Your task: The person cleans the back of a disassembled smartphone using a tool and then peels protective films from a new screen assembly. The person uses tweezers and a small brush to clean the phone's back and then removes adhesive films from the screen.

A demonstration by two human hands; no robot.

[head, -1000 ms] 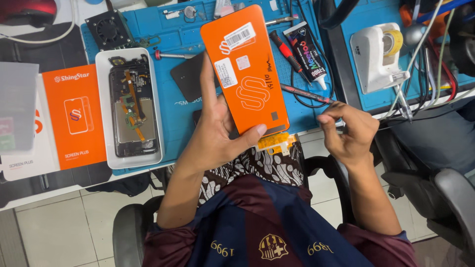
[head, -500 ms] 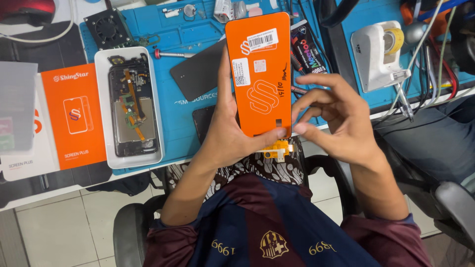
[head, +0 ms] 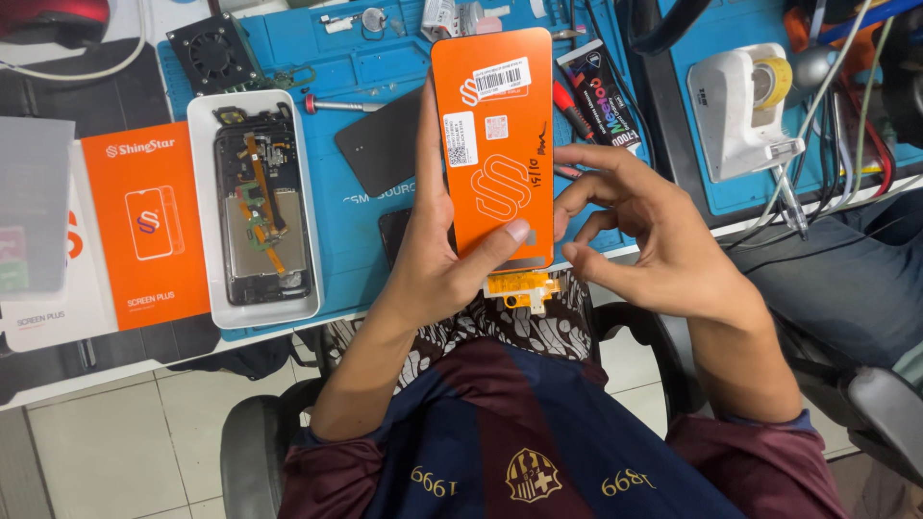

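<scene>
My left hand (head: 444,264) grips an orange-backed phone screen panel (head: 495,144), held upright over the blue work mat (head: 370,77), thumb across its lower face. A small orange flex cable (head: 521,286) hangs from the panel's bottom edge. My right hand (head: 642,235) hovers just right of the panel with fingers curled and apart, holding nothing; its fingertips are close to the panel's right edge. An opened phone body (head: 258,216) with exposed parts lies in a white tray (head: 204,207) to the left.
An orange and white screen box (head: 144,226) lies at far left. A black panel (head: 380,144), a small fan (head: 210,53), a screwdriver (head: 346,106), glue tubes (head: 601,91) and a white tape dispenser (head: 735,111) sit on the bench. Cables hang at right.
My left hand turned the orange panel from tilted to upright. My right hand rose from the panel's lower edge to beside its right edge and spread its fingers.
</scene>
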